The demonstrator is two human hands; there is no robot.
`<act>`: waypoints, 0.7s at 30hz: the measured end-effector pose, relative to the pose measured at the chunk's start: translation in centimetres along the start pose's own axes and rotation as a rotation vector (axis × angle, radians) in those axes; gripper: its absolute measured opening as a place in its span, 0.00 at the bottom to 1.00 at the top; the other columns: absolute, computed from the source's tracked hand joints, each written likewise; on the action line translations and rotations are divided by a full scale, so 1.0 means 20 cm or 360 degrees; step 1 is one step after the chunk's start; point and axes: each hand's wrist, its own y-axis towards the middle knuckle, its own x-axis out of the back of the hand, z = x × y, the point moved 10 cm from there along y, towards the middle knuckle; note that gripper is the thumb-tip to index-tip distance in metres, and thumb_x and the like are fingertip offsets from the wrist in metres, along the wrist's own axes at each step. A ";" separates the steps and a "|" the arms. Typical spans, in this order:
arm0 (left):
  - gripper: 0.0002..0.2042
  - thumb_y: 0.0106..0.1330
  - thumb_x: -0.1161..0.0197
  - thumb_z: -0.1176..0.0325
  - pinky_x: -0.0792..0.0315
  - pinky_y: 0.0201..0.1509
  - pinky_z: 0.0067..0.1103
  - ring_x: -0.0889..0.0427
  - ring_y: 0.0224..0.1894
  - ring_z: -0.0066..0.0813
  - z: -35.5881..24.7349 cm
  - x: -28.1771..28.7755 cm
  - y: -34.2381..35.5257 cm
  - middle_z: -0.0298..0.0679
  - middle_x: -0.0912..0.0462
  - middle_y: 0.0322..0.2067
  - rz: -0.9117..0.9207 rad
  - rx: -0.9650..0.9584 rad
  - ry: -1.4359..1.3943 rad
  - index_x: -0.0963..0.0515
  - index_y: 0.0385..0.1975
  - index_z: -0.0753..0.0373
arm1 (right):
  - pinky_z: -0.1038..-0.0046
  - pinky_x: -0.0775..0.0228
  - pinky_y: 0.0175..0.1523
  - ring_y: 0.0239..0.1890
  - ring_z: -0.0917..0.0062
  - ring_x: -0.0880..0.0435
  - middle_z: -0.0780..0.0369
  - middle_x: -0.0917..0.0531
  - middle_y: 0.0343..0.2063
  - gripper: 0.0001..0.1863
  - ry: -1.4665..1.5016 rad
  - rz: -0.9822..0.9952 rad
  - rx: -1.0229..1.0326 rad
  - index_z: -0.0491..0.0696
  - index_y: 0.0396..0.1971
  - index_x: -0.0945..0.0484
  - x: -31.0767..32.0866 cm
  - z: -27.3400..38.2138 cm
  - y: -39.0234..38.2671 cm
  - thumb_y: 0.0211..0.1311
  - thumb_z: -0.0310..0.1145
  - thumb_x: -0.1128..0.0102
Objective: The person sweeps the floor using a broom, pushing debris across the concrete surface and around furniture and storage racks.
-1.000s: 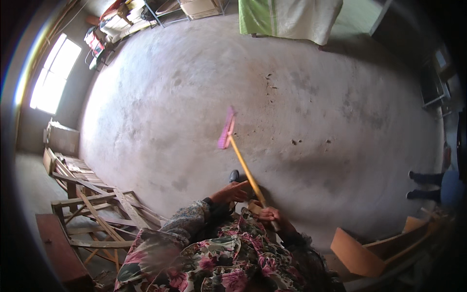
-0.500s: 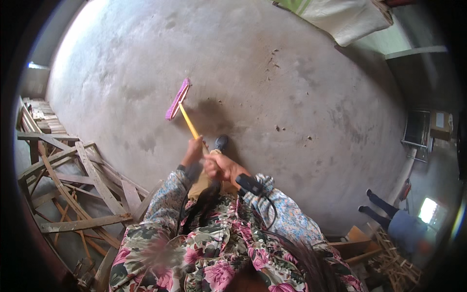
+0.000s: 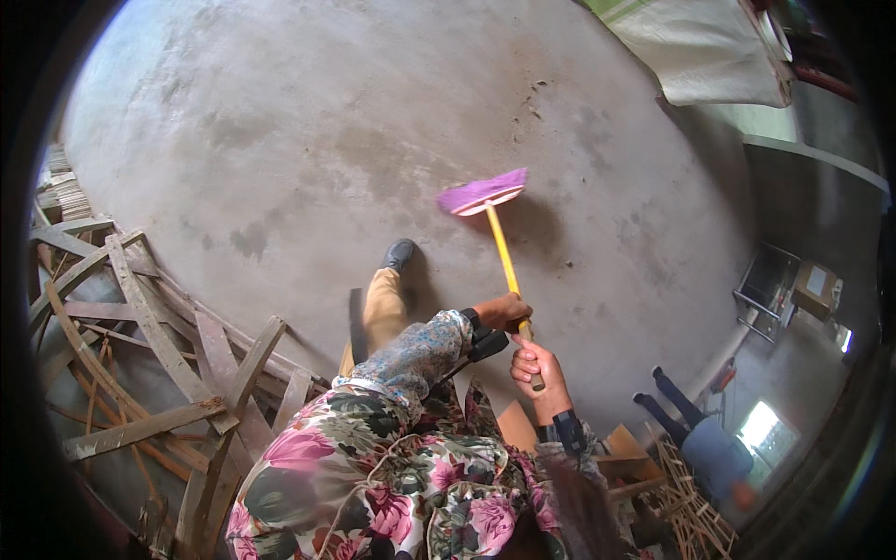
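A broom (image 3: pixel 501 245) with a purple bristle head and a yellow handle slants up and away from me, its bristles at the floor and slightly blurred. My left hand (image 3: pixel 504 312) is wrapped around the lower part of the handle, the left arm reaching across my body. Just below it, my right hand (image 3: pixel 541 371) grips the handle close to its bare, brownish end. Both wrists carry a dark band.
Grey concrete floor (image 3: pixel 308 131) has scattered crumbs and dark patches. A pile of wooden boards (image 3: pixel 177 327) lies at left. A white sheet (image 3: pixel 709 56) hangs far right. Another person (image 3: pixel 714 453) and a cardboard box (image 3: pixel 815 287) are at right, with wooden sticks (image 3: pixel 691 495) nearer.
The broom head has swept from left to right across the floor, turning as it went. Both hands have moved right with the handle, still holding it.
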 end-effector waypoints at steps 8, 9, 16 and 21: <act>0.10 0.60 0.45 0.68 0.24 0.26 0.23 0.22 0.26 0.29 -0.26 -0.15 -0.35 0.40 0.24 0.26 0.0020 -0.0166 -0.0105 0.34 0.32 0.69 | 0.80 0.46 0.11 0.08 0.86 0.41 0.70 0.40 0.12 0.08 -0.0789 -0.0214 0.0334 0.47 0.38 0.39 -0.13 -0.03 -0.19 0.60 0.29 0.53; 0.10 0.60 0.45 0.68 0.24 0.27 0.23 0.22 0.27 0.28 -0.27 -0.06 -0.41 0.40 0.24 0.26 -0.0143 -0.0167 -0.0035 0.34 0.33 0.69 | 0.81 0.46 0.11 0.08 0.86 0.40 0.71 0.39 0.12 0.07 -0.0678 -0.0121 0.0277 0.47 0.35 0.39 -0.17 -0.06 -0.17 0.60 0.29 0.53; 0.09 0.60 0.43 0.65 0.29 0.23 0.22 0.27 0.21 0.24 -0.52 0.66 -0.75 0.34 0.28 0.18 -0.0764 -0.0435 0.0130 0.31 0.26 0.63 | 0.84 0.49 0.15 0.10 0.91 0.43 0.75 0.41 0.09 0.11 -0.0281 0.0662 -0.0429 0.53 0.22 0.42 -0.71 -0.21 0.34 0.61 0.33 0.51; 0.05 0.58 0.50 0.73 0.33 0.19 0.21 0.29 0.18 0.25 -0.53 0.72 -0.51 0.36 0.30 0.18 -0.0699 -0.0445 0.0215 0.32 0.22 0.64 | 0.85 0.52 0.15 0.09 0.91 0.44 0.74 0.40 0.08 0.17 -0.0042 0.0648 -0.0352 0.55 0.14 0.41 -0.63 -0.11 0.52 0.62 0.35 0.52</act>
